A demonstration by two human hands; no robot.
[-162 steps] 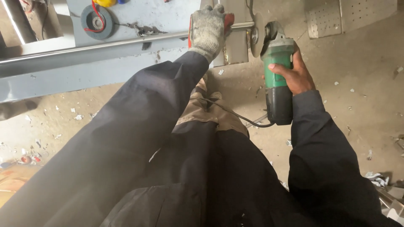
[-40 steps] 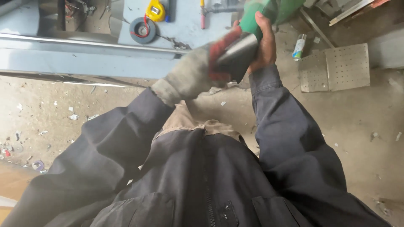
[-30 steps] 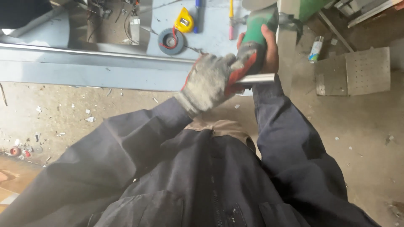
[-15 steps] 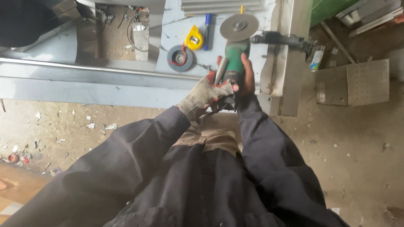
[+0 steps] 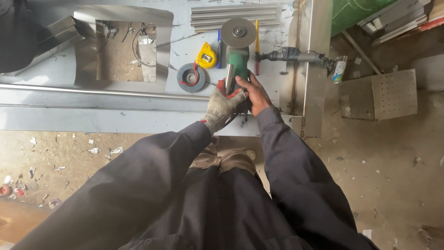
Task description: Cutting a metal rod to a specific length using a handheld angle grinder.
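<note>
A small spray can (image 5: 339,69) lies on its side at about two o'clock, just off the right edge of the steel sheet (image 5: 314,55); its wrapper label is white with a green band and a dark end. The green panel (image 5: 354,11) at one o'clock carries faint pale scrawl. No screens or signs are in view

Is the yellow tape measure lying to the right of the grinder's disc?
No, the yellow tape measure lies left of the grinder's disc.
</note>
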